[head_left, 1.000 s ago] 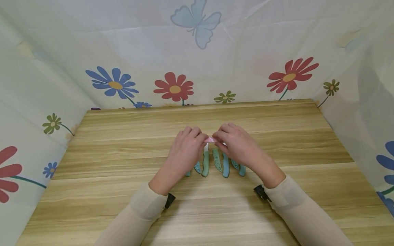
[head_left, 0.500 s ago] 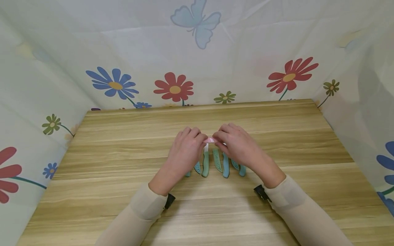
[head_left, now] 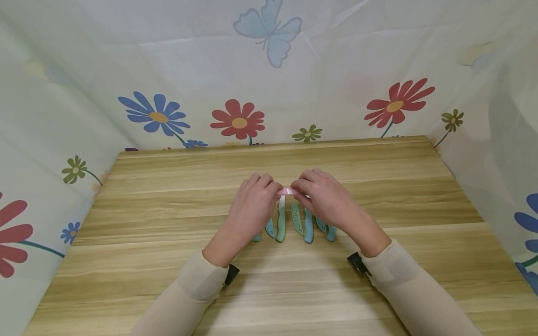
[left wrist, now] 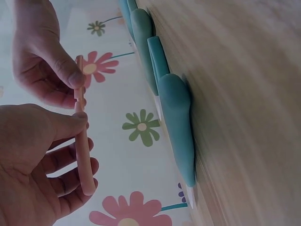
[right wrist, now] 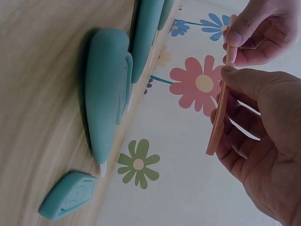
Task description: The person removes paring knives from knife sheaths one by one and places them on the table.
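Observation:
Both hands hold a pink paring knife (head_left: 287, 191) above the far part of the row. My left hand (head_left: 254, 200) grips its handle (left wrist: 84, 165), thumb on one side and fingers curled behind. My right hand (head_left: 321, 193) pinches a flat pink sheath (right wrist: 217, 132) at the knife's other end. Handle and sheath lie in line, with a short pink, pale-streaked stretch showing between the hands in the head view. How far the blade sits inside cannot be made out. Below lie a green-handled knife (head_left: 281, 226) with white blade, a green sheath (head_left: 297, 219) and a blue-handled knife (head_left: 308, 228).
More pieces lie partly under the hands: a blue sheath (head_left: 269, 228), a teal handle end (head_left: 256, 238), another sheath (head_left: 321, 225) and a teal-handled knife (head_left: 331, 233). The wooden table (head_left: 286, 298) meets a flowered cloth (head_left: 340, 98) at its back and sides.
Both hands keep the same place and grip on the pink knife and sheath. The pieces on the table have not moved; only the camera's view shifts very slightly.

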Action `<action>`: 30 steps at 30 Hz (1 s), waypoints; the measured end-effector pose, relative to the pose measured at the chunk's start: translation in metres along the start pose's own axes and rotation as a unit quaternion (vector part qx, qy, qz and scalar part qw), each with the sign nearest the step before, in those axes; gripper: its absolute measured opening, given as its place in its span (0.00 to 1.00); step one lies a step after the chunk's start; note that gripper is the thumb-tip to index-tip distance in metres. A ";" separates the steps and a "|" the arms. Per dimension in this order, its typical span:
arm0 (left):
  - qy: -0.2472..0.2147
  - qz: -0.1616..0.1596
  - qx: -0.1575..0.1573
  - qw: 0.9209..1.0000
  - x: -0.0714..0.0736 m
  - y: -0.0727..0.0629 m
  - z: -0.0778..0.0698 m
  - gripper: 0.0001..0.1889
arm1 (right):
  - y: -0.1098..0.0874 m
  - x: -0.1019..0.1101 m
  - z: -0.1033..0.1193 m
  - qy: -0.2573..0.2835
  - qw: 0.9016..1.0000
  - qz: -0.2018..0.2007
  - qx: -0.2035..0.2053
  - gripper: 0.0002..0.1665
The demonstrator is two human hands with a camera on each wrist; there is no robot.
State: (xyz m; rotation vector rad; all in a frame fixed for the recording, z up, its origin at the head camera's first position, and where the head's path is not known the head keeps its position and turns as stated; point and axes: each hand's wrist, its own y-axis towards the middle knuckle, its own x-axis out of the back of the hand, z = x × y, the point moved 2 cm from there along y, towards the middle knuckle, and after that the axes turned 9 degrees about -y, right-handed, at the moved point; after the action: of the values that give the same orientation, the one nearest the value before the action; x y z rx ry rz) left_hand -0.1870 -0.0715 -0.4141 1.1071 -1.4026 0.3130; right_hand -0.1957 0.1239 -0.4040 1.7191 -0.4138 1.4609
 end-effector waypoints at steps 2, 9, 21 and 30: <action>-0.003 0.002 0.003 1.000 0.000 0.000 0.000 0.10 | 0.000 0.000 0.000 0.000 1.000 -0.002 0.001 0.10; -0.011 0.004 0.015 1.000 0.001 0.000 0.002 0.09 | 0.001 0.001 -0.001 -0.001 1.000 0.001 -0.002 0.10; -0.012 0.004 0.020 1.000 0.001 -0.001 0.003 0.09 | 0.001 0.001 0.000 0.000 1.000 0.004 -0.001 0.10; -0.012 0.002 0.019 1.000 0.000 0.000 0.003 0.09 | 0.001 0.002 -0.001 0.002 1.000 0.006 -0.004 0.10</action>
State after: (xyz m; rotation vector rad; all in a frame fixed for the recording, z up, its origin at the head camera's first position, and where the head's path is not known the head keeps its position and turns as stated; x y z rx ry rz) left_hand -0.1887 -0.0743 -0.4146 1.1430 -1.4256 0.3324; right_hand -0.1961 0.1246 -0.4018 1.7104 -0.4271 1.4690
